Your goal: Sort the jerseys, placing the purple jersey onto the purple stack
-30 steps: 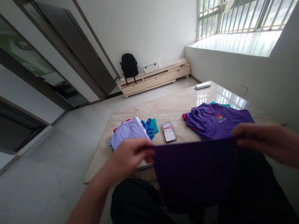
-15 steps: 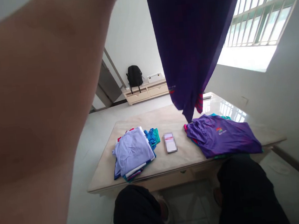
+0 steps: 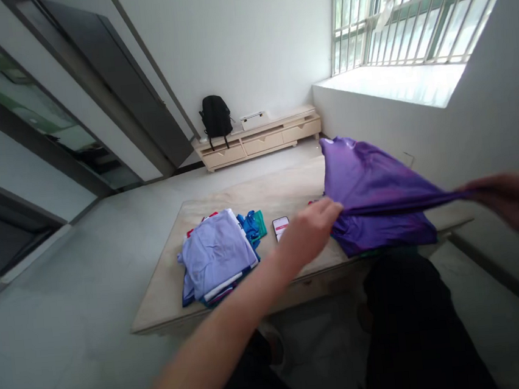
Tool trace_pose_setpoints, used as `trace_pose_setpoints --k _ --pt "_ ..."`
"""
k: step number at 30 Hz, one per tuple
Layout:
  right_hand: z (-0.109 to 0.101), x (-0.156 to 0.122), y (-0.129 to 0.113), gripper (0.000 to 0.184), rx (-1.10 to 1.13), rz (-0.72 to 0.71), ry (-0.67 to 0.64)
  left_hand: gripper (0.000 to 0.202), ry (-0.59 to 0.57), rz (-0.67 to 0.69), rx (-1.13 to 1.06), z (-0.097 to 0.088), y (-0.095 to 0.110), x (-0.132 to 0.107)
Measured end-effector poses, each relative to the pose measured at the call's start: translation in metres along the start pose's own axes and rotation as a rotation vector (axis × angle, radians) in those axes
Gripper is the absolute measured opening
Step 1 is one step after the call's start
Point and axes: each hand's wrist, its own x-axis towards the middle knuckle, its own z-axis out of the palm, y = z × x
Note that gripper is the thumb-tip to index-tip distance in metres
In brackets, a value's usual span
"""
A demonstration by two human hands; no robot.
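A purple shirt (image 3: 367, 172) is stretched between my two hands over the right side of the table. My left hand (image 3: 315, 229) is closed on its near left corner. At the right edge of the view, my right hand (image 3: 515, 203), blurred, grips the other end, where the cloth narrows to a twisted strip. Under the held shirt lies another purple garment (image 3: 386, 231) on a pile, partly hidden. On the table's left side rests a stack of folded clothes (image 3: 219, 247), a pale lavender one on top.
The table (image 3: 170, 270) stands in front of my knees. A phone (image 3: 281, 226) lies on it near my left wrist, partly covered. Against the far wall, a low cabinet (image 3: 263, 142) carries a black backpack (image 3: 215, 119) and a white box (image 3: 255, 120). A barred window (image 3: 425, 13) is at right.
The purple shirt has come down from high in front of me to just above the right pile. Both hands are now in view, where before only a raised arm showed.
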Motion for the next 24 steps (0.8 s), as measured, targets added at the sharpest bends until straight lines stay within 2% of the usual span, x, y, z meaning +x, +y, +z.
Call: trace_pose_setpoints --k 2,3,5,7,9,11,14,17,20,22,24 --pt "0.039 -0.056 0.002 0.023 0.123 0.0 -0.094 0.029 -0.063 -0.104 -0.096 0.075 -0.006 -0.048" --pt "0.057 -0.083 0.003 0.018 0.197 0.055 -0.087 0.027 -0.074 -0.171 -0.139 0.104 -0.006 -0.069" --pt "0.085 -0.125 0.007 0.016 0.323 0.116 -0.085 0.027 -0.102 -0.267 -0.209 0.14 -0.004 -0.103" --pt "0.095 -0.146 0.011 0.016 0.371 0.139 -0.123 0.025 -0.096 -0.327 -0.28 0.15 0.001 -0.123" --pt "0.089 -0.146 0.016 0.016 0.378 0.128 -0.142 0.024 -0.069 -0.352 -0.335 0.139 0.004 -0.128" --pt "0.073 -0.128 0.02 0.014 0.361 0.108 -0.142 0.022 -0.042 -0.345 -0.358 0.121 0.003 -0.116" --pt "0.055 -0.07 0.022 0.015 0.257 0.098 -0.163 0.019 0.015 -0.295 -0.334 0.097 -0.012 -0.07" --pt "0.052 0.015 0.016 0.022 0.099 0.085 -0.163 0.016 0.102 -0.261 -0.23 0.081 -0.044 0.005" --pt "0.062 0.115 0.003 0.037 -0.004 0.028 -0.185 0.016 0.107 -0.317 -0.103 0.066 -0.09 0.094" --pt "0.075 0.177 -0.008 0.056 -0.076 0.02 -0.182 0.016 0.103 -0.356 -0.073 0.058 -0.123 0.151" --pt "0.092 0.225 -0.017 0.073 -0.115 0.044 -0.166 0.012 0.105 -0.379 -0.04 0.056 -0.151 0.195"
